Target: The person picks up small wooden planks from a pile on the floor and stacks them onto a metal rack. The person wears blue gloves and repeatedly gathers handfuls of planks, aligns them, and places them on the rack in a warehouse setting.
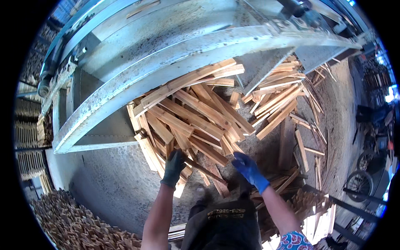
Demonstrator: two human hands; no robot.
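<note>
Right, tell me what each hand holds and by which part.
The left hand grips a thin dark wooden strip at its upper end. The right hand hangs open over the wood pile, holding nothing.

left hand (pixel 174 166) grips wood strip (pixel 204 170) | right hand (pixel 249 170) open above pile (pixel 196 116)

Wood strips heaped under a machine, a hand at either side

The pile of wood strips (pixel 196 121) lies on the floor (pixel 112 183) beneath the machine frame (pixel 175 54); the left hand (pixel 173 166) touches its near edge, the right hand (pixel 249 170) is just right of it.

No packages, labels, signs or screens show among the wood and machinery in view here
</note>
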